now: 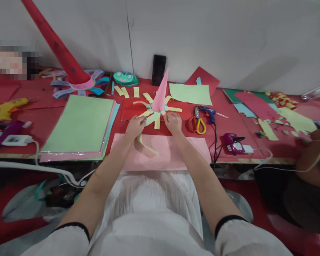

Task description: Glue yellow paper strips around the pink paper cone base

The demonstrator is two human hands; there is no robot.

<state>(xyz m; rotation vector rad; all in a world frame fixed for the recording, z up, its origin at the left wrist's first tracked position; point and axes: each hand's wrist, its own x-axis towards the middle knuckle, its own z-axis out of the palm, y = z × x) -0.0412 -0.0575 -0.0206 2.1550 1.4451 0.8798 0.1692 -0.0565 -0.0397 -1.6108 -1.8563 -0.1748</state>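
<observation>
A pink paper cone (pixel 160 94) stands upright in front of me, with pale yellow paper strips (pixel 174 109) spreading out from its base like rays. My left hand (pixel 135 127) is closed at the lower left of the cone, its fingertips pinching a pale green paper strip (pixel 152 119). Below that hand a longer curled strip (pixel 146 147) hangs over a pink paper sheet (pixel 170 156). On the other side, my right hand (pixel 174 123) has its fingers pressed together on a short yellow strip close to the cone's base. Its fingertips are partly hidden.
Right of the cone lie scissors (pixel 196 122) and a blue glue gun (pixel 208 113). A paper stack (pixel 80 122) and a yellow glue gun (pixel 10 107) are at left, near a tall red cone (pixel 61 46). A phone (pixel 159 69) leans on the wall. Another person's arm (pixel 316 153) shows at right.
</observation>
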